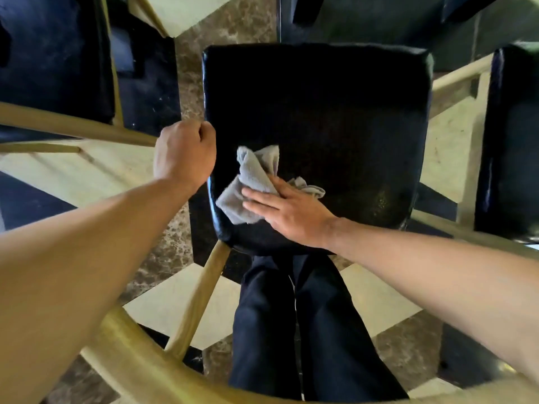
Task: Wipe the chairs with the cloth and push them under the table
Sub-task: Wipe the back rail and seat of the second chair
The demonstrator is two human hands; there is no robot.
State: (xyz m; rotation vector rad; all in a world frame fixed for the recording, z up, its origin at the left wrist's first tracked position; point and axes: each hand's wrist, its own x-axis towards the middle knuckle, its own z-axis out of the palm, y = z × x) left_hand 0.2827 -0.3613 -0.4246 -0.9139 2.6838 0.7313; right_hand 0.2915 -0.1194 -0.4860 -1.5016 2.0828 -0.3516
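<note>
I look straight down on a chair with a black padded seat (335,112) and a curved pale wooden backrest (163,371) close to me. A crumpled grey cloth (250,182) lies on the seat's near left part. My right hand (287,211) presses flat on the cloth with straight fingers. My left hand (185,154) is curled at the seat's left edge and seems to grip the chair there; its fingertips are hidden under the hand.
A black-seated chair with wooden rails stands on each side, the left chair (55,53) and the right chair (513,141). A dark table edge (379,13) runs across the top. My dark trouser legs (291,345) stand behind the chair on the tiled floor (449,158).
</note>
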